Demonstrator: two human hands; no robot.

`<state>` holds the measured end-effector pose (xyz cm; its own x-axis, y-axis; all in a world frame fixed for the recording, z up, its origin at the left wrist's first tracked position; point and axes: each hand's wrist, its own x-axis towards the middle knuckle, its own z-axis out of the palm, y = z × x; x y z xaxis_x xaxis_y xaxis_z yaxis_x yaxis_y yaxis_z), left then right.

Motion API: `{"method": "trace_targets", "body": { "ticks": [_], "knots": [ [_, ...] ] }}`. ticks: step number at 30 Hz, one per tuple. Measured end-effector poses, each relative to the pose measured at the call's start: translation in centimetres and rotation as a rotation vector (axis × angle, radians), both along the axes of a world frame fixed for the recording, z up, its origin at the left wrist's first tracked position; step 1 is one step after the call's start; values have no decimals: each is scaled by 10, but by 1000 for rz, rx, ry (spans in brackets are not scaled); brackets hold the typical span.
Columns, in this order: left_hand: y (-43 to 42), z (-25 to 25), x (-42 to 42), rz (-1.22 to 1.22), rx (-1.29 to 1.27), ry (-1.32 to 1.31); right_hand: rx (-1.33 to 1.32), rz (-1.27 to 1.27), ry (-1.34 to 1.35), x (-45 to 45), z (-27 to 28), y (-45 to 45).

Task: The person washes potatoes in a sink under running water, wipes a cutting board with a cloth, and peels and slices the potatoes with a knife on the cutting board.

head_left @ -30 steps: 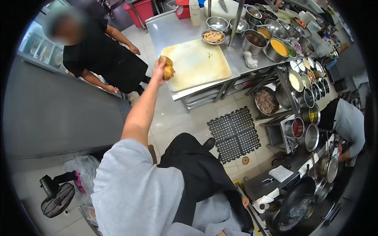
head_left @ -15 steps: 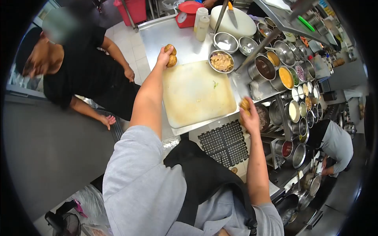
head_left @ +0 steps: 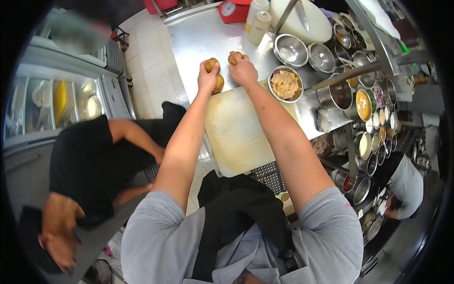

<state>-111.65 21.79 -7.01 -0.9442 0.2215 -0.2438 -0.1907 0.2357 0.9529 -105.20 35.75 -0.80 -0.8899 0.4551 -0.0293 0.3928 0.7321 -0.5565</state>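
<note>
My left hand point(head_left: 207, 79) is closed around two potatoes, one potato point(head_left: 211, 64) at the fingertips and another potato point(head_left: 219, 84) lower, at the inner side of the hand. Close by on the right, my right hand point(head_left: 244, 71) has its fingers curled over a single potato point(head_left: 233, 58). Both hands are over the steel table just beyond the far edge of a stained white cutting board point(head_left: 231, 137). Beside my right wrist stands a steel bowl point(head_left: 300, 97) of pale tan, chunky food. My right forearm crosses above the board and hides part of it.
Two steel bowls point(head_left: 289, 49), squeeze bottles point(head_left: 259, 28), a red scale point(head_left: 231, 12) and a knife point(head_left: 301, 15) on a round board are at the back. Pots of sauces point(head_left: 363, 104) line the right. A person in black point(head_left: 90, 156) bends at left; another point(head_left: 404, 184) works at right.
My right hand has moved from the board's near right side to beyond its far edge, beside my left hand. The left hand still holds its potatoes. The person in black has bent down.
</note>
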Motion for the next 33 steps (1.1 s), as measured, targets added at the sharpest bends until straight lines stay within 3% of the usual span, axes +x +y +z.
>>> {"method": "trace_targets", "body": {
  "ticks": [1,3,7,8,10,11,13,15,16,18,19,20,21,23,25,29,33],
  "knots": [
    [7,7,2,47,-226,170,52,-48,-87,-5,-7,-2],
    [21,14,6,-11,-278,166,120,-30,-75,-9,-33,-3],
    [47,22,14,-13,-748,190,126,-37,-89,-14,-37,2],
    [50,27,15,0,-744,184,137,-73,-98,-13,-35,4],
    [47,10,6,-2,-692,239,289,-96,233,-2,-22,10],
    [42,4,1,-24,-628,248,300,-114,228,16,-1,17],
    [32,9,0,-33,-511,280,-162,133,382,70,56,24],
    [24,23,7,32,-672,306,-181,111,323,172,76,52],
    [21,32,16,51,-681,313,-193,-38,257,207,74,69],
    [25,51,37,118,-668,896,-165,-304,202,270,56,111],
    [34,57,46,42,-373,904,-63,-362,210,296,33,140],
    [50,80,74,10,-308,511,69,-374,164,315,34,159],
    [58,63,79,-194,-373,512,201,-386,121,332,37,175],
    [94,51,116,-349,-385,337,280,-306,145,352,33,206],
    [127,57,143,-355,-168,-177,262,-305,143,362,21,224],
    [149,45,166,-156,-101,-199,214,-176,200,371,17,240],
    [147,13,161,-35,-82,19,173,-114,152,391,12,245]
  ]
}}
